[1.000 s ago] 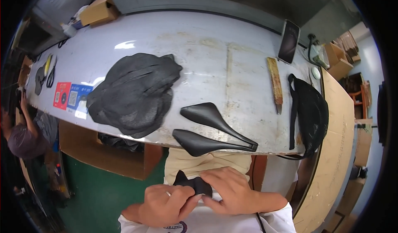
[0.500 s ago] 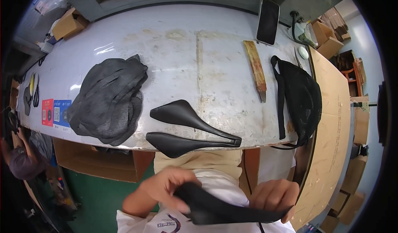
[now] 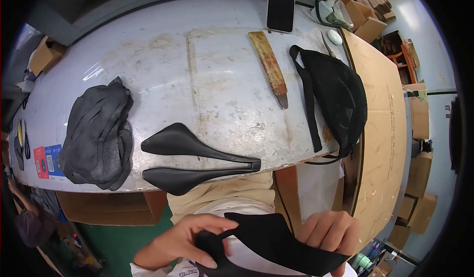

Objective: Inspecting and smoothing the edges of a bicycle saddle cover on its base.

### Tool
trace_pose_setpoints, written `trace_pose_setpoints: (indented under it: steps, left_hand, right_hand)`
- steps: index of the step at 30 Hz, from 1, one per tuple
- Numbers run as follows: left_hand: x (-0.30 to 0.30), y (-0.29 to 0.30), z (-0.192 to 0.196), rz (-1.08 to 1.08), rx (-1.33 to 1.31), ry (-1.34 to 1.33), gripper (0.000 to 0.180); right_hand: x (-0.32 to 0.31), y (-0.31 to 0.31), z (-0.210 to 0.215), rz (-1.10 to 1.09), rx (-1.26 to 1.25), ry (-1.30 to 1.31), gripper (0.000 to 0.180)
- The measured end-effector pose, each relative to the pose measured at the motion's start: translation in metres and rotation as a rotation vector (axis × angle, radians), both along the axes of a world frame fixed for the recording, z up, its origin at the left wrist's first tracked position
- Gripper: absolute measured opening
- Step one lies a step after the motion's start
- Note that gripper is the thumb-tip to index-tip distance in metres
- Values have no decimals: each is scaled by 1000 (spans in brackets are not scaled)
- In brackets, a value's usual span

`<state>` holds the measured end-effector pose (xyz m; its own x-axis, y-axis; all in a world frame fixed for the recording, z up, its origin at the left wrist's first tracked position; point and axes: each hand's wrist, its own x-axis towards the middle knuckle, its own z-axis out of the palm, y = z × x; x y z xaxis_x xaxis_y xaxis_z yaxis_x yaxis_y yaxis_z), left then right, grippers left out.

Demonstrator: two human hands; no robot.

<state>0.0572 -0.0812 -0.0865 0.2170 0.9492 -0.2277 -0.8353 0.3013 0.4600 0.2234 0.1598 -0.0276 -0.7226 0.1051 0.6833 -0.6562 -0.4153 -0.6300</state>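
In front of my shirt, both hands hold a black split bicycle saddle (image 3: 269, 227) with a matte face and a long gap down its middle. My left hand (image 3: 197, 245) pinches its wider end, thumb below and fingers above. My right hand (image 3: 330, 235) is closed round the narrow end, its fingertips partly hidden. Another black bicycle saddle (image 3: 185, 141), smooth and two-pronged, lies at the table's near edge with its narrow end to the right. The lower edge of the picture cuts off part of the held saddle.
On the white table (image 3: 163, 70) are a crumpled grey cloth (image 3: 98, 134), a blade with a wrapped handle (image 3: 269, 65), a black mesh bag (image 3: 335, 97) and a phone (image 3: 280, 5). Cardboard (image 3: 382, 129) borders the right side. Another person (image 3: 34, 222) is at far left.
The held saddle has been turned, so its matte face and central gap now show. My left hand's grip has shifted. The view has swung, moving the table things leftward.
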Motion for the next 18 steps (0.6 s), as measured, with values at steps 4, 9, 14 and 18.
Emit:
trace_pose_setpoints:
  steps: [4, 9, 14, 18]
  left_hand:
    - [20, 17, 1, -90, -21, -143, 92]
    - [3, 9, 15, 100, 180, 784, 77]
    - [-12, -15, 30, 594, -67, 1962, 74]
    - [-31, 10, 18, 542, -295, 1747, 82]
  right_hand:
    - [-1, 1, 3, 32, 26, 43, 32]
    - [10, 5, 3, -1, 73, 6, 33]
    - [35, 2, -16, -785, 487, -1075, 20]
    - [1, -8, -51, -747, 281, -1295, 12]
